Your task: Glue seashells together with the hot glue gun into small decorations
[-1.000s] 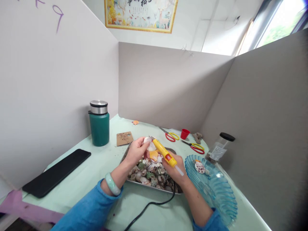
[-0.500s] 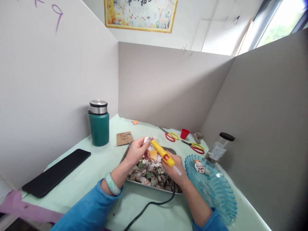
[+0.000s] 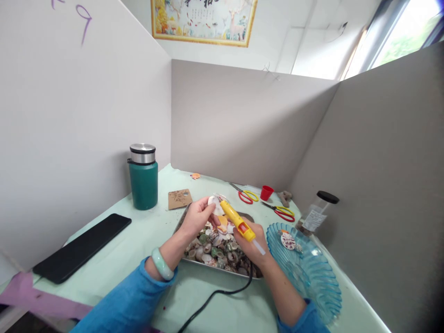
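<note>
Between the thumb and fingers of my left hand point(image 3: 198, 217) is a pale, flat, rounded shell point(image 3: 215, 203). My right hand point(image 3: 250, 240) is wrapped round a yellow hot glue gun point(image 3: 237, 221), with a clear glue stick point(image 3: 258, 247) jutting from its back end. The gun's tip points up and left, close to the shell's right side; whether it touches cannot be made out. Below both hands lies a metal tray point(image 3: 208, 265) full of small shells point(image 3: 217, 252), an orange one point(image 3: 222, 224) among them. A black cord point(image 3: 222, 292) runs from the gun down across the table.
A blue glass plate point(image 3: 326, 286) with a speckled shell point(image 3: 287, 241) stands right. Two pairs of scissors point(image 3: 247, 196), a red cup point(image 3: 267, 192) and a lidded jar point(image 3: 317, 212) lie behind. At left are a green bottle point(image 3: 144, 182), brown card point(image 3: 179, 199) and black slab point(image 3: 83, 247).
The glue gun's tip has shifted slightly right, off the middle of the pale shell, so more of the shell's face shows. My left hand has hardly moved.
</note>
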The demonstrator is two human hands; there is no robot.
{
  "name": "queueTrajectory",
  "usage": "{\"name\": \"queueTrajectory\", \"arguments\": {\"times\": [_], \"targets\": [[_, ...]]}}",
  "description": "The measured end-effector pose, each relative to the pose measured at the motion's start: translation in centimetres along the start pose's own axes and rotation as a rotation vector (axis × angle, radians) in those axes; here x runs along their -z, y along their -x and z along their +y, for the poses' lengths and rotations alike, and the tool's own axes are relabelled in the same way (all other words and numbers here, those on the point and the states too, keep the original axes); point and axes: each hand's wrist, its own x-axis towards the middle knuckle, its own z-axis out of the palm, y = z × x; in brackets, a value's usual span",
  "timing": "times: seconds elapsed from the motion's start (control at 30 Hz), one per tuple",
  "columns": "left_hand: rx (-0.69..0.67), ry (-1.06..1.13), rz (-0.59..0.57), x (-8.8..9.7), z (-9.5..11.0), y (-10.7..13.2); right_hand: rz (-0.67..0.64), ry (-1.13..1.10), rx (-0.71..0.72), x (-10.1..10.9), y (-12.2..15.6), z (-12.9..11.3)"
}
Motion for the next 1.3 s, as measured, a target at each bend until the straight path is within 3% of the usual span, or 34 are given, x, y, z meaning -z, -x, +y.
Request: {"name": "queueTrajectory", "arguments": {"times": [0.57, 0.9, 1.3], "targets": [[-0.067, -0.143, 0.121, 0.12, -0.07, 0.00, 0.049, 0.012, -0.027, 0.22, 0.10, -0.21], [-0.045, -0.116, 0.067, -0.23, 0.33, 0.25, 0.032, 0.021, 0.020, 0.01, 0.12, 0.25], [-0.051, -0.047, 0.092, 0.12, 0.06, 0.12, 0.062, 0.012, 0.003, -0.05, 0.14, 0.55]]}}
